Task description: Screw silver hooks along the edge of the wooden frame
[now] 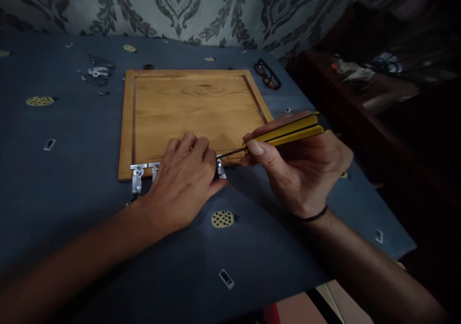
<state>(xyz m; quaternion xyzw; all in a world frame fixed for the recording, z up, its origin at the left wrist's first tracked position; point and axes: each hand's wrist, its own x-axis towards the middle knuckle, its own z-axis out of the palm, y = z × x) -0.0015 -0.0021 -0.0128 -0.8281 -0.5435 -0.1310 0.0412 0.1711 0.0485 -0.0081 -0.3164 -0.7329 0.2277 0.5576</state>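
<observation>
A wooden board (187,107) with a raised rim lies on a blue cloth with pineapple prints. Metal hooks (137,176) are fixed along its near edge. My left hand (183,180) rests on that edge, fingers curled, pressing a metal hook (221,169) against the wood. My right hand (298,165) grips a yellow-and-black screwdriver (288,131); its thin shaft points left and its tip meets the hook beside my left fingertips.
Loose metal hardware (98,71) lies on the cloth at the back left. Dark-framed glasses (268,75) sit beyond the board's far right corner. The table's right edge drops off beside a dark wooden shelf (360,93) with clutter. A patterned curtain hangs behind.
</observation>
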